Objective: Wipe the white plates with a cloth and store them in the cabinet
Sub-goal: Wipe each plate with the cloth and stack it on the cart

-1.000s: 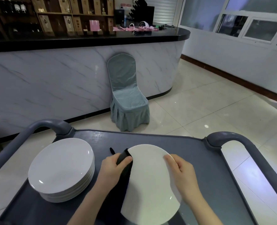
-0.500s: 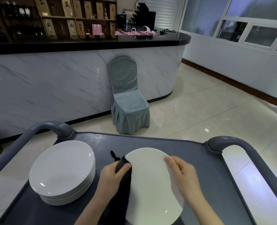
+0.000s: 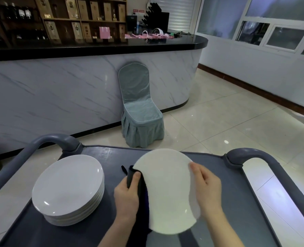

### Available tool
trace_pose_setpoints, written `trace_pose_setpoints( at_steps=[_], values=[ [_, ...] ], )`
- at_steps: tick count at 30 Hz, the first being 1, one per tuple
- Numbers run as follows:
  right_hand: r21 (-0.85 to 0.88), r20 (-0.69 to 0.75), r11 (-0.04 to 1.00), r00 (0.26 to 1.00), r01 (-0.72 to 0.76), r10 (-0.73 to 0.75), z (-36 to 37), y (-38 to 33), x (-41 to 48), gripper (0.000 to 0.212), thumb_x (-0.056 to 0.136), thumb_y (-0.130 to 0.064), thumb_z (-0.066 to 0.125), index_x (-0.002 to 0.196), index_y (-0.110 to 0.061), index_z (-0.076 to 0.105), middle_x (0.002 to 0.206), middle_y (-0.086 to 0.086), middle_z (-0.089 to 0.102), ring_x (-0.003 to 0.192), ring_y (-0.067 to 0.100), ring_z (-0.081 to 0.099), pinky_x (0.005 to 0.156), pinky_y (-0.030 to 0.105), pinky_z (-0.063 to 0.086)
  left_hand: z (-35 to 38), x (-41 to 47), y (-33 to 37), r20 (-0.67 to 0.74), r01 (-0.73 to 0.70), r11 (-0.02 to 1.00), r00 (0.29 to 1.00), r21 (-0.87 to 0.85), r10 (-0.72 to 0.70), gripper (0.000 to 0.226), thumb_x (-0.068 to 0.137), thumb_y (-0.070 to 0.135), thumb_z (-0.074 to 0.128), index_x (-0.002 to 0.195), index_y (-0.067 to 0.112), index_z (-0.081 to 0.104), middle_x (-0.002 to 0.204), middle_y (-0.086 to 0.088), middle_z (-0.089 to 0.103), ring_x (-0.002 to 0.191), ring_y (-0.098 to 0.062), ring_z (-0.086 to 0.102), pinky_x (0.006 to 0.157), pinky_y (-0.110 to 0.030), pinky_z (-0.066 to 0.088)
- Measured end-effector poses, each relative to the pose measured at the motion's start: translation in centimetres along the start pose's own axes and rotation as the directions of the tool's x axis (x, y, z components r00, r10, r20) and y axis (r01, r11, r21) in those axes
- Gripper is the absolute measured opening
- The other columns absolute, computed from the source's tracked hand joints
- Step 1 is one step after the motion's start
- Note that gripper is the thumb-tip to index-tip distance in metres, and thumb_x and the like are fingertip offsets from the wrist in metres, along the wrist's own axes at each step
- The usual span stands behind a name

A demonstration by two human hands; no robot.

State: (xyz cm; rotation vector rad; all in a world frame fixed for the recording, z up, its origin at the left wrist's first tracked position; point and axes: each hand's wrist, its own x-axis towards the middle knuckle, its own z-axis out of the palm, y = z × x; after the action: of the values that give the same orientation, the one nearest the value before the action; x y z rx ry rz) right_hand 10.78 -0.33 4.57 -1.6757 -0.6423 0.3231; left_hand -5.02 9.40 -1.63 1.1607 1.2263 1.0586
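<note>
I hold one white plate (image 3: 167,189) tilted above the grey cart top (image 3: 236,202). My left hand (image 3: 127,195) grips a dark cloth (image 3: 141,186) folded over the plate's left rim, the cloth hanging down beneath. My right hand (image 3: 205,188) clasps the plate's right rim, fingers on its face. A stack of several white plates (image 3: 67,189) rests on the left side of the cart. No cabinet is in view.
The cart has curved grey handles at the far left (image 3: 55,141) and far right (image 3: 254,154). Beyond it stands a chair with a grey-blue cover (image 3: 138,107) against a marble-fronted bar counter (image 3: 58,95). Tiled floor (image 3: 236,122) lies to the right.
The plate has turned slightly in my hands, and the cloth in my left hand has slid up along the left rim. The head view has shifted a little upward.
</note>
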Motion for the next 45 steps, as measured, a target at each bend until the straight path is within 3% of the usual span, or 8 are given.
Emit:
trace_pose_setpoints(
  at_steps=[3,7,11,17,25,34,40,45],
  values=[
    [0.337,-0.2,0.908,0.924,-0.248,0.326,2.2,1.9,-2.6,0.033,0.099,-0.026,0.055,0.069,-0.016,0.065,0.061,-0.013,0.063,0.059,0.003,0.054,0.056,0.014,0.046,1.0,-0.7,-1.0,-0.081,0.208,0.97,0.972,-0.125,-0.219,0.037,0.093,0.035,0.063,0.069,0.007,0.065,0.062,0.001,0.065,0.061,-0.014,0.054,0.062,-0.034,0.046],
    [0.262,0.028,0.904,0.939,-0.338,0.343,1.2,3.2,-2.9,0.022,0.1,-0.025,0.054,0.084,-0.026,0.07,0.08,-0.014,0.072,0.072,0.004,0.065,0.067,0.026,0.05,-0.4,0.6,-0.8,-0.05,0.094,0.995,0.994,0.038,-0.093,0.04,0.092,0.033,0.064,0.065,0.004,0.059,0.056,0.002,0.056,0.058,-0.015,0.046,0.057,-0.032,0.04],
    [0.006,0.344,0.997,0.936,-0.078,0.072,-0.9,1.7,0.1,0.011,0.096,-0.025,0.062,0.092,-0.028,0.072,0.09,-0.015,0.074,0.082,0.0,0.067,0.067,0.01,0.048,-1.9,2.4,1.3,0.23,-0.218,0.956,0.958,0.195,0.171,0.034,0.091,0.026,0.067,0.061,0.014,0.056,0.053,0.01,0.052,0.054,-0.005,0.042,0.053,-0.022,0.037],
    [-0.295,0.662,0.879,0.744,0.374,-0.094,0.9,0.5,0.3,0.038,0.095,-0.046,0.056,0.066,-0.023,0.053,0.059,-0.011,0.048,0.058,0.003,0.041,0.057,0.018,0.033,-1.1,3.2,3.4,0.711,-0.585,0.759,0.661,0.286,0.242,0.034,0.082,0.035,0.072,0.059,0.021,0.051,0.051,0.013,0.044,0.053,-0.001,0.039,0.052,-0.018,0.029],
    [-0.111,0.263,0.994,0.964,-0.004,0.033,0.2,2.0,-0.2,0.038,0.095,-0.026,0.062,0.058,-0.019,0.055,0.058,-0.012,0.05,0.059,0.004,0.041,0.055,0.016,0.034,-2.4,2.2,-0.3,0.255,-0.195,0.952,0.958,0.236,0.133,0.042,0.092,0.024,0.066,0.056,0.017,0.044,0.052,0.009,0.04,0.05,-0.006,0.032,0.047,-0.019,0.026],
    [-0.271,0.601,0.908,0.793,0.321,-0.101,1.5,1.1,-0.4,0.039,0.091,-0.045,0.062,0.059,-0.025,0.053,0.054,-0.012,0.044,0.054,0.003,0.037,0.055,0.02,0.029,-1.1,3.6,3.1,0.756,-0.577,0.751,0.634,0.322,0.163,0.042,0.082,0.033,0.075,0.056,0.028,0.043,0.05,0.012,0.041,0.052,-0.001,0.038,0.051,-0.018,0.026],
    [-0.125,0.261,0.992,0.965,0.035,-0.001,-0.3,1.7,0.3,0.039,0.095,-0.027,0.063,0.062,-0.009,0.053,0.06,-0.007,0.05,0.058,0.005,0.04,0.054,0.017,0.032,-2.1,2.2,0.2,0.324,-0.201,0.962,0.937,0.183,0.134,0.042,0.093,0.022,0.066,0.055,0.021,0.047,0.052,0.01,0.043,0.051,-0.005,0.035,0.052,-0.025,0.029],
    [-0.198,0.459,0.971,0.888,0.132,-0.027,-0.2,2.0,0.2,0.041,0.095,-0.029,0.064,0.062,-0.01,0.048,0.058,-0.01,0.042,0.058,0.004,0.036,0.055,0.022,0.03,-2.2,3.3,1.3,0.556,-0.355,0.883,0.82,0.305,0.138,0.039,0.085,0.032,0.07,0.06,0.009,0.05,0.053,0.012,0.042,0.051,-0.003,0.035,0.053,-0.023,0.029]
  ],
)
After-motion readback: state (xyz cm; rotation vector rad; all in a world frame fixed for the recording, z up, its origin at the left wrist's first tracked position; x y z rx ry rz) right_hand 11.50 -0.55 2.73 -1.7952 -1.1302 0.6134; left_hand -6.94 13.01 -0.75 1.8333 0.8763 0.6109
